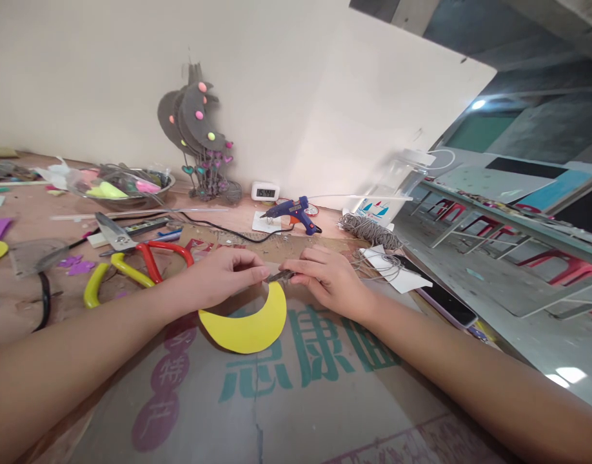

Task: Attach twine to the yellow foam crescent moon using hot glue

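A yellow crescent-shaped cutout [250, 327] lies over the printed cardboard [218, 419], its upper tip just below my fingers. My left hand [226, 277] is closed in a pinch at one end of a small dark grey piece [279, 276]. From the other side, my right hand [325, 278] pinches the same piece between thumb and fingers. Whether it is cord or felt I cannot make out, as the fingertips cover much of it.
Behind my hands lie a blue glue gun [293, 211] and a small digital clock [266, 191]. Scissors [117, 235] and red-handled pliers [155, 258] lie left. Grey cord [368, 231] and a phone [441, 296] lie right. Grey moon ornaments [194, 122] hang on the wall.
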Demonstrator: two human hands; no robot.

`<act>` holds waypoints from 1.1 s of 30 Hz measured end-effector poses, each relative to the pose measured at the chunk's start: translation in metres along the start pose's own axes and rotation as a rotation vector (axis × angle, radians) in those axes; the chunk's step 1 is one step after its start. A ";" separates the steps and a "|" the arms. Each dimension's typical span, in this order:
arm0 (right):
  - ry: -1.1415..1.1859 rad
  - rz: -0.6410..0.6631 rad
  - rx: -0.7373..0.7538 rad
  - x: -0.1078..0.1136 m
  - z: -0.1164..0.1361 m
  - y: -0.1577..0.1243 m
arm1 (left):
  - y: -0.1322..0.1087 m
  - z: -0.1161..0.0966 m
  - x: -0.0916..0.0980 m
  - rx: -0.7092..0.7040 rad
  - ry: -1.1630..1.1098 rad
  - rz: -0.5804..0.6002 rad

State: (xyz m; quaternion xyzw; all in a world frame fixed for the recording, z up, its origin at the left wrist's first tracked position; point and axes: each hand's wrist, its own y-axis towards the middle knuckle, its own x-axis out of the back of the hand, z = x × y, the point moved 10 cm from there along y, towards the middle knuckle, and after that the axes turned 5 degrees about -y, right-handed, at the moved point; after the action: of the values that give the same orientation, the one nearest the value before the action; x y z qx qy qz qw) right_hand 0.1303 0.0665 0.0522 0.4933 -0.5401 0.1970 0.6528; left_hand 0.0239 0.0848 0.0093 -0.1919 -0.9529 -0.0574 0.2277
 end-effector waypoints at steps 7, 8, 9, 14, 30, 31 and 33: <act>0.012 0.001 -0.002 0.002 0.002 0.001 | 0.001 0.001 0.000 -0.005 0.034 -0.007; 0.013 0.002 -0.006 0.001 0.001 0.000 | 0.001 0.001 0.000 -0.009 0.040 -0.011; 0.015 0.003 -0.009 0.001 0.001 0.000 | 0.001 0.001 0.000 -0.011 0.046 -0.012; 0.038 0.005 -0.007 -0.001 0.000 -0.002 | 0.002 0.000 0.001 -0.017 0.054 -0.017; 0.079 -0.018 -0.046 0.001 -0.007 -0.003 | 0.001 0.002 -0.001 -0.015 0.059 0.011; 0.077 -0.014 -0.044 0.001 -0.006 -0.002 | 0.001 0.001 -0.001 -0.016 0.058 0.010; 0.074 -0.007 -0.043 0.001 -0.005 -0.001 | 0.001 0.001 -0.001 -0.014 0.057 0.009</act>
State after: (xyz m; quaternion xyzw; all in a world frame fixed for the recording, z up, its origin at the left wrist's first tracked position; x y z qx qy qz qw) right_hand 0.1341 0.0697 0.0524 0.4733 -0.5179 0.2011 0.6836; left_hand 0.0247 0.0857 0.0077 -0.1961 -0.9447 -0.0683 0.2538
